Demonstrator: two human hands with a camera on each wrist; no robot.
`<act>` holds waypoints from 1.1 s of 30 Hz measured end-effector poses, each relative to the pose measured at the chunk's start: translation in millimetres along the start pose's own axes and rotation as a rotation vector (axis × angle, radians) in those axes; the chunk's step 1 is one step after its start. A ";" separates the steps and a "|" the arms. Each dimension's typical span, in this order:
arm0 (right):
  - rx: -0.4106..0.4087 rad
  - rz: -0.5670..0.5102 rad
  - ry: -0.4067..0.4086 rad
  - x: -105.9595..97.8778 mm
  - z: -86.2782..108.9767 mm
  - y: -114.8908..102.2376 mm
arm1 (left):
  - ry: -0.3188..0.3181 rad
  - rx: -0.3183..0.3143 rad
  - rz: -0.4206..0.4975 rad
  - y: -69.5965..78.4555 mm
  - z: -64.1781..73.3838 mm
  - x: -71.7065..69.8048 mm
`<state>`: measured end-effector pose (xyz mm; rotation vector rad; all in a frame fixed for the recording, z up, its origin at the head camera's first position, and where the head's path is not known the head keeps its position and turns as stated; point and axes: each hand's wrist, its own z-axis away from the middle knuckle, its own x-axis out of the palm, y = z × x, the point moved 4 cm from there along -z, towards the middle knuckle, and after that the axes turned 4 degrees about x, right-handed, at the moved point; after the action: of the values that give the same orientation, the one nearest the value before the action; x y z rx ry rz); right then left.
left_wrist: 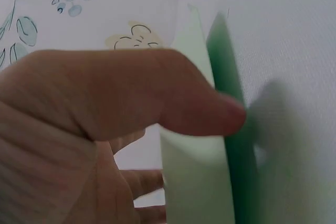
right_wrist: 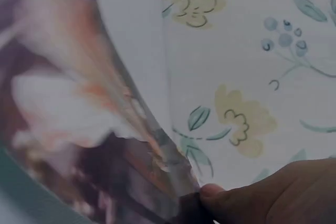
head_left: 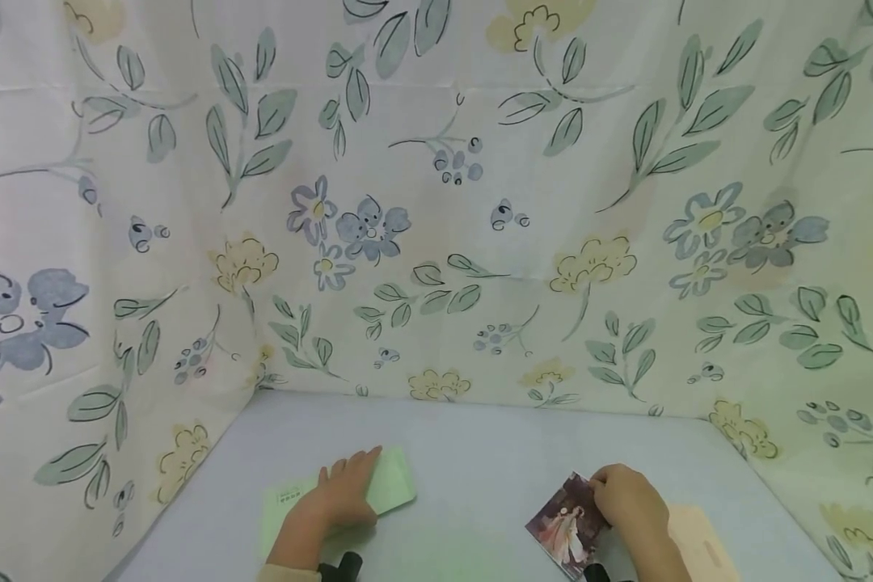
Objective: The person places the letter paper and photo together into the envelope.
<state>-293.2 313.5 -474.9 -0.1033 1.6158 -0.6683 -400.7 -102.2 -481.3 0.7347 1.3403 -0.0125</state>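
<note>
A light green paper item (head_left: 394, 478), with small print near its left end, lies at the left of the white table. My left hand (head_left: 343, 493) holds it from above. In the left wrist view, the thumb (left_wrist: 205, 111) crosses the green paper (left_wrist: 197, 177) and other fingers show on its far side. Further right, my right hand (head_left: 631, 499) pinches the upper right edge of a glossy picture card (head_left: 566, 525) showing a figure in pale, flowing clothes. The right wrist view shows the card (right_wrist: 68, 108) bent, with the thumb (right_wrist: 212, 191) at its corner.
A flat peach paper item (head_left: 698, 537) lies beyond my right forearm, partly hidden by it. The white tabletop (head_left: 466, 453) runs between both hands to a floral curtain (head_left: 436, 323), which hangs at the back and both sides.
</note>
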 end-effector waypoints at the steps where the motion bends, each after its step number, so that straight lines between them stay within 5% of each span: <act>1: -0.004 -0.018 -0.008 -0.9 0.3 0.0 | -0.007 -0.004 0.001 0.0 -1.1 0.7; 11: -0.025 -0.147 -0.024 -6.6 2.2 -0.7 | 0.001 0.018 -0.014 1.7 -2.1 -1.5; 33: 0.079 -0.368 -0.106 -10.5 0.1 16.8 | 0.010 0.051 0.016 3.2 -0.3 -1.5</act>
<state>-286.0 332.0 -473.6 -0.3784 1.4788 -0.9913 -400.0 -100.1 -478.5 0.7892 1.3474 -0.0307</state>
